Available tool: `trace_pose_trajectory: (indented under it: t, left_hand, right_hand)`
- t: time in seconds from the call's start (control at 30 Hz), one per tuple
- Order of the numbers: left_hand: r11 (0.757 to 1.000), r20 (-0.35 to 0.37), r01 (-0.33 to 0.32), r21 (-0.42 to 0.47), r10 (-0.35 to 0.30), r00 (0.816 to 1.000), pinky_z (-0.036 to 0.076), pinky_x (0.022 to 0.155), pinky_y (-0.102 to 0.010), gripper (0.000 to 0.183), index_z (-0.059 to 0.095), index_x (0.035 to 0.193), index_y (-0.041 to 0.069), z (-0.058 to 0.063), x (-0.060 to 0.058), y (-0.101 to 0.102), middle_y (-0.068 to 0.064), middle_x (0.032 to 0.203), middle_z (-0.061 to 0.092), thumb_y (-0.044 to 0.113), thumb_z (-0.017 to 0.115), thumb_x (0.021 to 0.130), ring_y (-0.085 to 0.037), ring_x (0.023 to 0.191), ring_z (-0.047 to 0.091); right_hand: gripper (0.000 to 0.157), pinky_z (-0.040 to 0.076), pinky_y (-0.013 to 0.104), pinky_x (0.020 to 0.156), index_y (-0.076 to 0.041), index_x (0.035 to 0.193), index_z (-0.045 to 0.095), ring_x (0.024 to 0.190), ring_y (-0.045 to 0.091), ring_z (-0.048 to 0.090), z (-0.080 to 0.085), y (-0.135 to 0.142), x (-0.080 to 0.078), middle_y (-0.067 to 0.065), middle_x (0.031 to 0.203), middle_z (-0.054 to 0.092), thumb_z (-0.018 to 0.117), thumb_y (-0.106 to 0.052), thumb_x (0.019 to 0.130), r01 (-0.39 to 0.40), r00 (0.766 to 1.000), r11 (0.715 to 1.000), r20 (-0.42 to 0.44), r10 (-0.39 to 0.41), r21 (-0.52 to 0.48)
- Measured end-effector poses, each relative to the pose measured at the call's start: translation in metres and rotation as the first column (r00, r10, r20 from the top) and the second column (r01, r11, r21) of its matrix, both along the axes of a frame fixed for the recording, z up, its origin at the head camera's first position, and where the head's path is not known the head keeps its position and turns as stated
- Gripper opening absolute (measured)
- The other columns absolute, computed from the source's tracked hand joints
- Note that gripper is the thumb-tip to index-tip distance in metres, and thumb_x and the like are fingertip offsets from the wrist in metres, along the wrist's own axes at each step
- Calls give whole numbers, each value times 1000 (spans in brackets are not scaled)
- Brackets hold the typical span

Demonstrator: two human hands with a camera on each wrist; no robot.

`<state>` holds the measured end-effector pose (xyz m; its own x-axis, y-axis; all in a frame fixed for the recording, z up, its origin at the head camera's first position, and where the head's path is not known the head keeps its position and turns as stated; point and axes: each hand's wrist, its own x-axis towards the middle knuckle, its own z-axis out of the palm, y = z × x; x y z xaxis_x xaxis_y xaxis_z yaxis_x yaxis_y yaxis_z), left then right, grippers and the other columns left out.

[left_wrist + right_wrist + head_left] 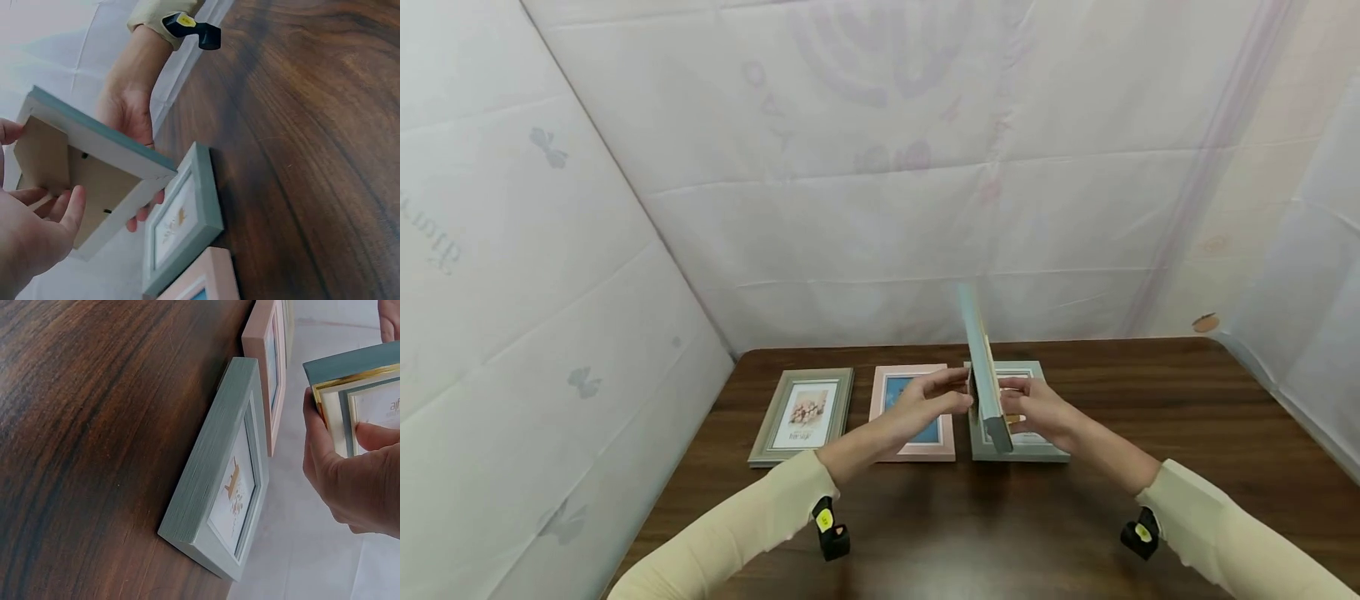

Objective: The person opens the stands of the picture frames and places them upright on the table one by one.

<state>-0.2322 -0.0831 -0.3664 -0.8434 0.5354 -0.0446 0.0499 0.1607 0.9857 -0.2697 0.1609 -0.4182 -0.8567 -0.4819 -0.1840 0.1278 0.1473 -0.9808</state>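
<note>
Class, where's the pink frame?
In the head view, the pink frame lies on the table, right of the beige frame and left of the grey-green frame.

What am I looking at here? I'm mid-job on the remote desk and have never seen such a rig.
There is no machine: these are a person's bare hands, the left hand and the right hand. The wide picture comes from a head camera; the others come from a camera on each wrist. On the brown table, left to right in the head view, lie an olive-grey frame, a pink frame and a grey-green frame. A blue-green frame is held up: the right hand grips its edge, and the left hand seems to pinch the stand on its back.
</note>
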Motion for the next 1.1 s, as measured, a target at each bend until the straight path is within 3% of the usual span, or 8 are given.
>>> trace_pose_trajectory:
  t: [0.13,0.27,0.4,0.5,0.77,0.9,1.0,1.1]
  left_hand:
    - [996,-108,-11,-85,2,994,41,116,-50,59,46,153,5,7,-4,-2,-14,157,48,21,53,97,-31,143,46]
    - [990,-223,5,-144,-38,974,50,97,-37,56,49,150,2,13,-8,-8,-19,146,57,19,43,97,-28,125,58]
    - [978,-272,18,-206,-75,959,43,72,-28,58,45,153,3,15,-10,-12,-22,137,61,19,32,99,-21,100,57]
    - [968,-284,35,-247,-107,953,40,66,-27,58,43,154,2,15,-11,-12,-23,132,62,18,29,99,-18,91,53]
    - [950,-277,65,-304,-154,948,46,79,-30,54,43,154,3,11,-20,-8,-19,140,59,16,31,103,-20,101,58]
    - [942,-312,68,-330,-176,934,51,99,-36,56,32,160,7,6,-20,-8,-13,162,41,9,36,104,-28,132,55]
    - [949,-332,67,-307,-173,927,36,122,-45,59,26,163,12,5,-18,-5,-7,170,26,5,40,106,-29,154,32]
    - [964,-277,34,-262,-109,955,30,125,-49,54,27,162,15,4,-18,0,-7,168,30,12,38,110,-28,155,30]
  right_hand:
    - [58,56,55,98,15,155,20,125,35,62,3,1,-4,38,148,44,44,-10,108,-4,1000,999,-17,3,-51]
    - [58,57,55,95,17,154,19,119,31,65,3,2,-7,38,145,46,43,-7,107,-33,999,996,-28,30,-86]
    - [63,59,51,93,13,156,16,111,23,66,2,5,-7,31,140,52,46,-11,106,-86,996,992,-26,84,-95]
    - [66,57,52,95,11,157,14,110,22,65,1,9,-5,28,138,53,48,-14,107,-122,993,988,-16,121,-99]
    - [64,58,50,94,13,156,16,118,27,64,1,20,-6,38,150,41,48,-9,106,-36,999,999,5,36,7]
    - [72,60,40,86,14,156,14,104,14,66,1,26,-8,34,148,42,55,-16,105,7,1000,999,25,-9,53]
    - [76,61,38,83,13,156,12,97,12,66,1,30,-6,29,141,48,58,-16,104,38,999,997,12,-39,64]
    - [76,61,39,82,12,156,13,97,13,67,0,33,-5,29,137,50,60,-15,103,84,996,994,-33,-82,69]
